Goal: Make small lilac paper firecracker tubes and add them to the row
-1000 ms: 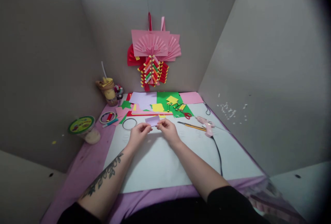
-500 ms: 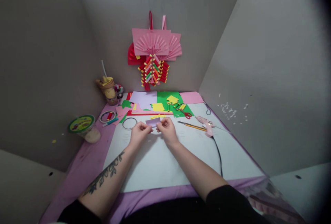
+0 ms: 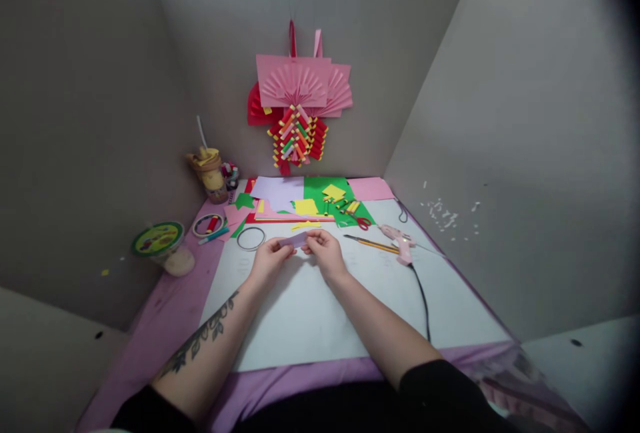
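A small piece of purple paper (image 3: 294, 240) is stretched between my two hands, just above the white sheet (image 3: 300, 313) on the table. My left hand (image 3: 271, 257) pinches its left end between thumb and fingers. At the right end, my right hand (image 3: 324, 250) grips it the same way. Part of the paper is hidden behind my thumbs. Just beyond it lie yellow paper strips (image 3: 306, 225). A thin dark ring (image 3: 251, 239) rests to the left of my left hand.
To the right lie a pencil (image 3: 375, 244), a pink glue gun (image 3: 404, 247) with a black cord and red-handled scissors (image 3: 363, 222). Coloured paper, including a green sheet (image 3: 367, 211), covers the back. Lidded cup (image 3: 177, 261) stands left; paper firecracker decorations (image 3: 295, 133) hang behind.
The purple paper has turned in my hands: its upper part, upright before, now appears lower and narrower. My hands stay almost in place.
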A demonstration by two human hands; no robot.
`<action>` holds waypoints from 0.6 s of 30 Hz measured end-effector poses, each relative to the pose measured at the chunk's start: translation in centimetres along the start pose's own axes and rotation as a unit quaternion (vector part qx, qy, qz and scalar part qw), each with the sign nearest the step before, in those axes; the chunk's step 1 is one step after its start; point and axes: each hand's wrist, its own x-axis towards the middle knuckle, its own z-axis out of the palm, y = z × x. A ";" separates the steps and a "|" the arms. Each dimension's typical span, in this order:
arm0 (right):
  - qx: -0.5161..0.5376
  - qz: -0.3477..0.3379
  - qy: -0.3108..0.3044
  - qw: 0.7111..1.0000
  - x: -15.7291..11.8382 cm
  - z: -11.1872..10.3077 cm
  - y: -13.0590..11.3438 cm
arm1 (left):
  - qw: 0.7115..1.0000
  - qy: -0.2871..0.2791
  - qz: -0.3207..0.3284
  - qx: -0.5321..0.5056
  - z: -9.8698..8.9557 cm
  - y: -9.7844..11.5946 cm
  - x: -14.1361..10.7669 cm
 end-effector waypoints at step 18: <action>-0.216 -0.170 -0.124 0.953 -0.3 -1.1 -1.2 | 0.990 -0.049 -0.096 -0.095 -0.6 1.1 -0.4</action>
